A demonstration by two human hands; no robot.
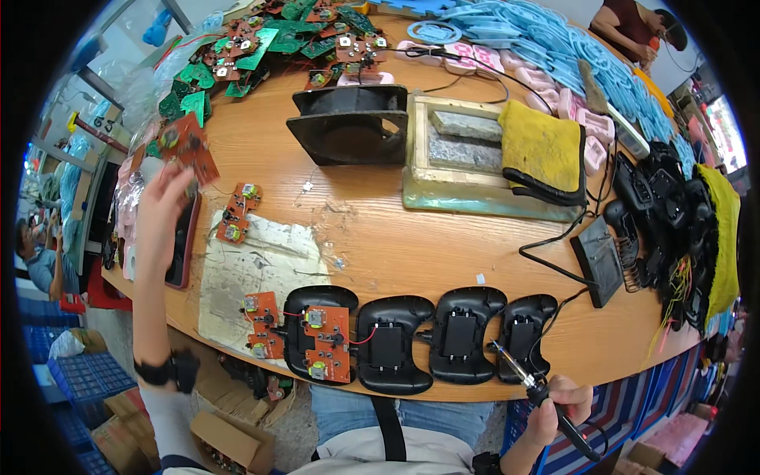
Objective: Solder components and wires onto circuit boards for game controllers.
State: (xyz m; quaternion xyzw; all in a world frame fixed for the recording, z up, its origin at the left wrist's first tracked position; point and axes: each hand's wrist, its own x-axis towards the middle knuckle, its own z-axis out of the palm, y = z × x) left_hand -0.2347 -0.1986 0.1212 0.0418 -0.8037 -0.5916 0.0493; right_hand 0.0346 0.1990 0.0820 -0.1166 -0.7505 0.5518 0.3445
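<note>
My left hand (165,207), raised at the left of the table, pinches an orange circuit board (198,158). My right hand (564,402), at the front edge, is closed round the handle of a soldering iron (571,434). Its metal tip reaches the rightmost of several black game controller shells (465,336) lined up there; whether it touches cannot be made out. Over the leftmost shell lies an orange board (327,344), with a red wire running to the shell beside it. Another board (264,323) sits left of it, and one more (239,212) lies farther back.
A stained pale sheet (226,273) lies under the left boards. Behind stand a black fan (348,127) and a solder tray with a yellow cloth (542,150). Green and orange boards (237,59) pile up far left. Blue plastic rings (522,36) and black shells (657,198) crowd the right.
</note>
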